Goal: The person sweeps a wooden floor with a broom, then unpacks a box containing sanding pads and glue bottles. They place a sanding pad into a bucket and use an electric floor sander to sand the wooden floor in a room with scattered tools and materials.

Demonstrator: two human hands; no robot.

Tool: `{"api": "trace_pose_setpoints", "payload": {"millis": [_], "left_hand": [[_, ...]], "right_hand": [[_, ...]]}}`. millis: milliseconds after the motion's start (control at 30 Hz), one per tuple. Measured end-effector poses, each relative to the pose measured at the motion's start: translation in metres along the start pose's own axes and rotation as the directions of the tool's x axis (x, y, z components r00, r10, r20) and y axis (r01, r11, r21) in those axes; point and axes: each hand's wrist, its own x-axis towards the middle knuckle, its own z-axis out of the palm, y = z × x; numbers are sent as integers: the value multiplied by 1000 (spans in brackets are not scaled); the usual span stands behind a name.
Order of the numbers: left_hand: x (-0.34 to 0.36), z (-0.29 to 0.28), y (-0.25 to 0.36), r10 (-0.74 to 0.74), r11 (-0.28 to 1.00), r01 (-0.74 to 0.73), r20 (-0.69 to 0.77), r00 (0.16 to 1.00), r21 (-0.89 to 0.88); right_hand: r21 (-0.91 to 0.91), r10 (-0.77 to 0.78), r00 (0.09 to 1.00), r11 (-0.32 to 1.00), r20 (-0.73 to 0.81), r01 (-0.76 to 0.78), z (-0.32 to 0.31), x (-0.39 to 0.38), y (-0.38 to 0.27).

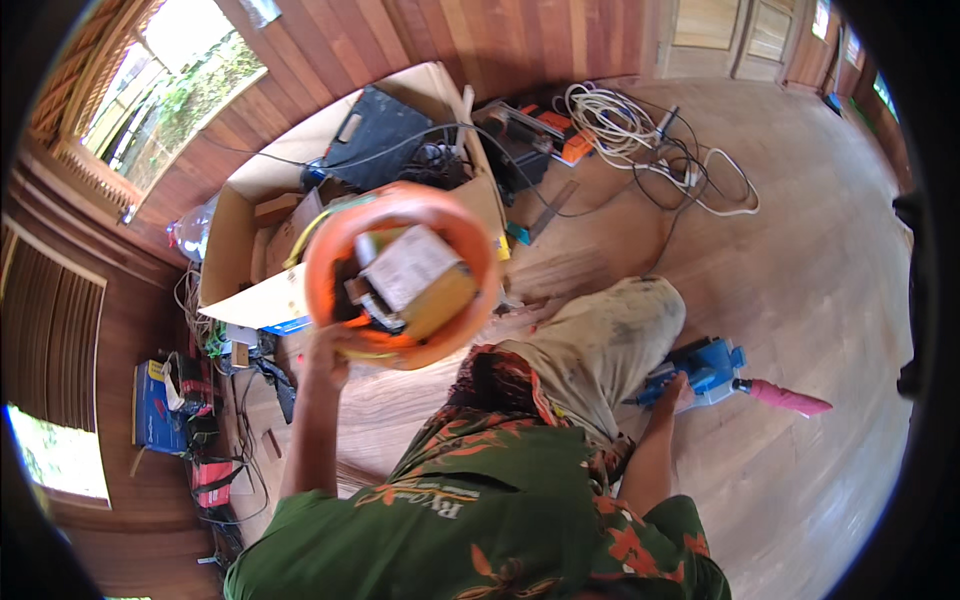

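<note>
My left hand (328,352) is closed on the near rim of an orange bucket (480,230), which is raised and slightly blurred. Inside the bucket lie a white and yellow box (415,272) and other small items that I cannot make out. On the floor to my right, beside my bent knee, rests a blue power tool (712,368) with a red cloth bag (788,396) sticking out of it. My right hand (682,394) is closed at its near side; the tool partly hides the fingers.
Behind the bucket stands a large open cardboard box (232,240) holding a black case (378,135). A coiled white cable (610,125) and black cords lie beside an orange and black tool (565,135). Along the left wall are a blue box (158,410) and bags.
</note>
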Motion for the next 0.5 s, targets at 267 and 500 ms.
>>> {"api": "trace_pose_setpoints", "payload": {"millis": [267, 500], "left_hand": [[45, -139, -120, -98, 972, -36, -544, 833, -231], [103, -196, -207, -198, 850, -118, -520, 831, -513]], "right_hand": [[-21, 65, 998, 998, 20, -64, 4, -23, -28], [-13, 148, 985, 989, 84, -147, -3, -22, -33]]}}
